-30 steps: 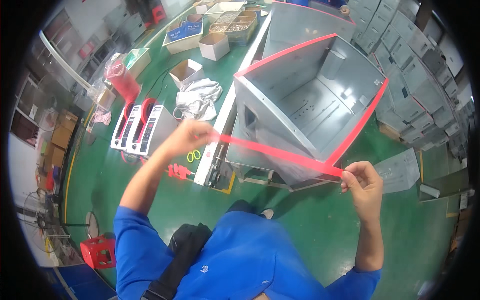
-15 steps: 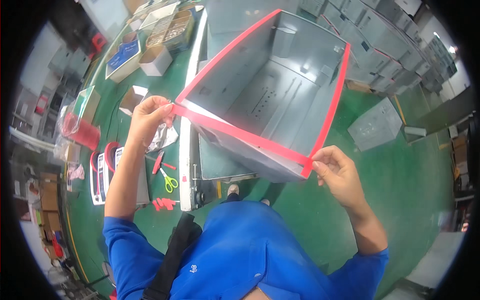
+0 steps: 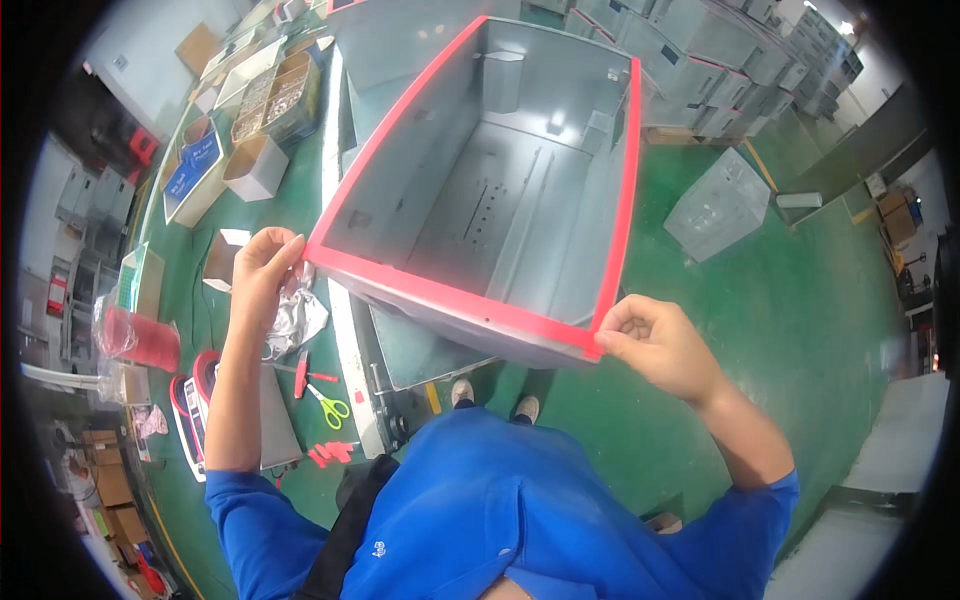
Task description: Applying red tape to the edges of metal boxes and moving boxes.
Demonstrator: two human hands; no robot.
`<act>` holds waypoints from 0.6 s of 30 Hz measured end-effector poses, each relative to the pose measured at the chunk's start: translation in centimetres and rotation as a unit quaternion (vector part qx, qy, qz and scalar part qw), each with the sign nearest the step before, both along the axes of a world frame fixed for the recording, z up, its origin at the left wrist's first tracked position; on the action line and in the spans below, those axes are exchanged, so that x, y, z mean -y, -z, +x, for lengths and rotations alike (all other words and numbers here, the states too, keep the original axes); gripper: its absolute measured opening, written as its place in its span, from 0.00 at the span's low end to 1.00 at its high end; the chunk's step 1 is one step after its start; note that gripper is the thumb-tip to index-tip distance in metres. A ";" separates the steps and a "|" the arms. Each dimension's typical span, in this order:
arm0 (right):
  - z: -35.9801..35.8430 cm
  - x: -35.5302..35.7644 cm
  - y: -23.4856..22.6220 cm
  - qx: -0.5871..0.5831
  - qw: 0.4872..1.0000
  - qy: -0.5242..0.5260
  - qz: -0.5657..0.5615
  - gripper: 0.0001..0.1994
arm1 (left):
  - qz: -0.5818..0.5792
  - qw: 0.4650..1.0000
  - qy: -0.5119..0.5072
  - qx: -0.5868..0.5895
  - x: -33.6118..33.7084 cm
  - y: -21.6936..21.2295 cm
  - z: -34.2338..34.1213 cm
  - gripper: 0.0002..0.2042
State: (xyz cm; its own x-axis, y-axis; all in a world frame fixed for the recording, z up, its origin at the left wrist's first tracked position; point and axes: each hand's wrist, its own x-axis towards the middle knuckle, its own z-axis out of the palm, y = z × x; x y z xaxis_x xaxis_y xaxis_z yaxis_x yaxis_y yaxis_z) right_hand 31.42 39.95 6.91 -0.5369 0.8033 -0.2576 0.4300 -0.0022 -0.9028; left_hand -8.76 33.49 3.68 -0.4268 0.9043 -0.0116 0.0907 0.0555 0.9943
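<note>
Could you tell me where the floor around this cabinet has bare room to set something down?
Right of the grey cabinet, the green floor is bare past the right hand. Left, by the left hand, scissors and cardboard boxes crowd it.

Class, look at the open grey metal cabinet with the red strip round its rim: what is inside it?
The grey metal cabinet shows bare walls, rows of small holes on the back panel and small brackets. The near wall hides the space just behind it.

Red strip [image 3: 450, 293] lies along grey metal enclosure's [image 3: 500, 200] near rim.
</note>
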 end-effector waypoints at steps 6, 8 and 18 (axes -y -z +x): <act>0.0 -0.2 0.2 -0.001 1.000 -0.002 -0.028 0.07 | -0.024 0.999 0.019 -0.008 -0.2 0.4 -0.5 0.04; 0.0 -0.3 0.1 0.013 0.999 -0.007 -0.036 0.07 | -0.026 0.999 0.021 -0.003 -0.3 0.3 -0.5 0.04; 0.1 -0.6 -0.1 0.037 0.998 -0.024 -0.043 0.08 | -0.027 0.999 0.030 0.002 -0.6 0.2 -0.7 0.03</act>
State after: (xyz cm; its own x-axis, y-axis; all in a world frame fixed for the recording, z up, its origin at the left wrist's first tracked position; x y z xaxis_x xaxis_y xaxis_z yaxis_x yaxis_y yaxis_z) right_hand 31.49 40.57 7.05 -0.5513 0.7503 -0.3649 0.4976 -0.0553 -0.8656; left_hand -9.50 34.12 3.44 -0.3717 0.9262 -0.0626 0.0912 0.1036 0.9904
